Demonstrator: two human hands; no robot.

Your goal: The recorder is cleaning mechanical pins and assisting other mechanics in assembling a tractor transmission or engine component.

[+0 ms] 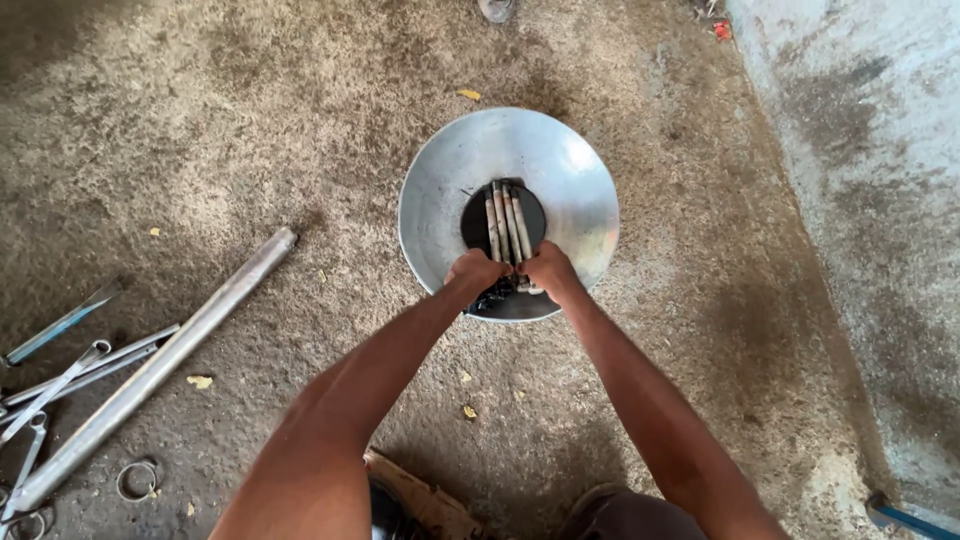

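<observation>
We see both hands over the near rim of a round metal basin (pixel 560 160) on the dirt floor (pixel 300 120). The left hand (pixel 474 270) and right hand (pixel 547 270) have their fingers closed around a bundle of 4 grey rods (pixel 506 222) lying on the basin's dark centre. Left of the basin lie a long steel pipe (pixel 160 365), wrenches (pixel 60 380) and a ring (pixel 137 479). The rods' near ends are hidden by the hands.

Soft daylight, glare on basin (pixel 560 160)
</observation>
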